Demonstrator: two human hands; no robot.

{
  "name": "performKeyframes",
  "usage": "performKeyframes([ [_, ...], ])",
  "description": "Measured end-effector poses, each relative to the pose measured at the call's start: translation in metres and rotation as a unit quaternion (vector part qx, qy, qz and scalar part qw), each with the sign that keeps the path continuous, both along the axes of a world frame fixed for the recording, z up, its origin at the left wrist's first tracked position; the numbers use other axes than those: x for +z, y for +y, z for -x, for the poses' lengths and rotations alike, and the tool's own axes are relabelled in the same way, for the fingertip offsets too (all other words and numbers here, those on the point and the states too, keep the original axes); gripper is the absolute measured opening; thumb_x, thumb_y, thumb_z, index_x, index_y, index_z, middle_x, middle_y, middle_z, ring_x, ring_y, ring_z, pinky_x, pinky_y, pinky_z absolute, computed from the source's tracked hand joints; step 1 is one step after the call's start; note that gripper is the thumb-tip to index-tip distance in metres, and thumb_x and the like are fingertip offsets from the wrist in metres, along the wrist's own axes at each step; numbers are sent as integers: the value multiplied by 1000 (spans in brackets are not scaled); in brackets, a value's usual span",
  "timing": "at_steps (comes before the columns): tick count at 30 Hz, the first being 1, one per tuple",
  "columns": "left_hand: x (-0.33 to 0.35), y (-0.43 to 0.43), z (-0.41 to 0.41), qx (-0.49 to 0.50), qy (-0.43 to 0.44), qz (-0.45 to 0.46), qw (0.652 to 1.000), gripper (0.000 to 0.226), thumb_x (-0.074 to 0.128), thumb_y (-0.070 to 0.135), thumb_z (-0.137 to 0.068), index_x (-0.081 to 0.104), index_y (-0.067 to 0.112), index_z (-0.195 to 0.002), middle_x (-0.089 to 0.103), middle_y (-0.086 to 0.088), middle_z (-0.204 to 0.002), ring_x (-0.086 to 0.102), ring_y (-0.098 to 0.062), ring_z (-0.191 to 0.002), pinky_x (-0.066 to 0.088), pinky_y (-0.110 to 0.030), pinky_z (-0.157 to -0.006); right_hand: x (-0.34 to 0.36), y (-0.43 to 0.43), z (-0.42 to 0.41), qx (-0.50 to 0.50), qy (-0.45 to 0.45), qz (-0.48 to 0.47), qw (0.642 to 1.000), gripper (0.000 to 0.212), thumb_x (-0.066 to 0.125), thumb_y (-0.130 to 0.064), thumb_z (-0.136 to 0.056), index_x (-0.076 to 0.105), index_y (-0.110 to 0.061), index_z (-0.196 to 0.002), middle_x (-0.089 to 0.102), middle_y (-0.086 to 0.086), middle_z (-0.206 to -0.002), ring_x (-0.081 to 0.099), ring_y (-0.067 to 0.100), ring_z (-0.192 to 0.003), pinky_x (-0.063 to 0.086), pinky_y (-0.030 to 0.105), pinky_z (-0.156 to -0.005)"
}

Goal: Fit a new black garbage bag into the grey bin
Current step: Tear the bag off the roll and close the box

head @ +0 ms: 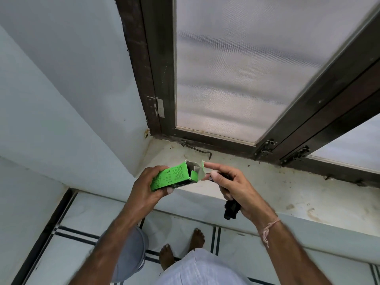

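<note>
Standing at the window sill (267,188). My left hand (147,183) grips a green box (174,176), fingers over its far side and thumb on the near side. The box is held in the air over the sill's left end, with its torn flap end open and facing right. My right hand (236,188) holds the folded black garbage bag (230,209) in the palm. The lower fingers are curled round it, and one end of the bag sticks out below the hand. The index finger is straight, its tip touching the box's open flap. The hands are close together, meeting only at that flap. The bag is in the air above the sill's front edge, well apart from the bin. The grey bin (131,254) stands on the tiled floor (82,214) under my left forearm, which partly hides it; its inside is not visible. My bare feet (196,238) are just right of the bin. A thread (267,229) is tied round my right wrist. Behind the sill is a dark-framed window with a mesh screen (246,68). A hook latch (195,148) lies on the sill by the frame.
</note>
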State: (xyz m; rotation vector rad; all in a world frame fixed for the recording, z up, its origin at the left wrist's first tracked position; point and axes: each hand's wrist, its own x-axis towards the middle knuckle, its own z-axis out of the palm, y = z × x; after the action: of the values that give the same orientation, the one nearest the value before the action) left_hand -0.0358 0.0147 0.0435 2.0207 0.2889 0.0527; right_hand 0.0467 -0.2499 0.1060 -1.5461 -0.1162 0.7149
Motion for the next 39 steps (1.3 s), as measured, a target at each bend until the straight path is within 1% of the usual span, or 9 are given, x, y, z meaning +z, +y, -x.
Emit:
performKeyframes([
  [3,1,2,3,-6,3,4,1000,61,80,36,-70,64,32,-129,62,10,-117,57,4,-109,43,-13,-86,-5,3,5,0,-12,6,1000,36,68,-28,-100,70,-32,-135,78,-1,-96,31,9,-60,29,19,-53],
  [8,4,4,5,-36,-3,13,999,59,82,32,-70,65,33,-126,62,10,-114,58,0,-108,40,-7,-84,-9,14,8,-6,-46,28,999,34,74,-25,-96,73,-30,-129,64,-4,-81,50,-5,-57,41,9,-56],
  [15,9,6,9,-59,-6,16,998,58,82,30,-68,60,52,-116,62,11,-117,58,1,-110,44,-13,-89,-8,20,9,48,-64,34,996,27,76,-21,-94,72,-20,-121,64,-27,-73,59,-8,-69,47,8,-69],
  [18,8,8,11,-66,-10,16,998,61,83,29,-67,59,63,-112,62,12,-117,58,1,-111,44,-11,-89,-7,22,8,75,-68,37,994,29,82,-30,-87,71,-21,-112,70,-12,-89,64,5,-83,54,22,-79],
  [21,7,11,13,-80,-6,13,997,64,83,29,-67,58,66,-112,62,11,-117,58,-2,-111,44,-12,-89,-6,25,7,95,-84,51,991,28,84,-31,-85,68,-13,-100,69,1,-92,63,9,-81,51,23,-71],
  [25,7,12,15,-86,3,16,996,57,82,29,-68,61,52,-115,63,8,-116,58,-3,-111,44,-15,-88,-8,28,4,106,-93,57,988,24,80,-29,-91,66,-10,-91,62,-2,-84,57,12,-77,48,24,-66],
  [30,7,16,16,-88,1,31,996,59,83,27,-68,62,46,-120,63,6,-119,58,-2,-114,43,-12,-90,-9,28,6,79,-90,36,992,25,73,-30,-98,64,-9,-89,52,-6,-75,43,3,-63,35,15,-58],
  [37,6,23,17,-93,9,34,995,60,83,27,-67,62,51,-118,63,10,-120,59,-5,-116,45,-15,-92,-10,25,12,79,-82,30,993,20,70,-29,-100,67,-10,-93,54,-11,-77,45,1,-64,39,14,-60],
  [39,5,23,17,-100,13,35,994,58,83,28,-68,64,48,-119,63,8,-120,59,-6,-116,45,-17,-94,-11,25,13,82,-81,23,993,19,67,-22,-102,68,-3,-99,59,-7,-83,51,-3,-66,42,11,-61],
])
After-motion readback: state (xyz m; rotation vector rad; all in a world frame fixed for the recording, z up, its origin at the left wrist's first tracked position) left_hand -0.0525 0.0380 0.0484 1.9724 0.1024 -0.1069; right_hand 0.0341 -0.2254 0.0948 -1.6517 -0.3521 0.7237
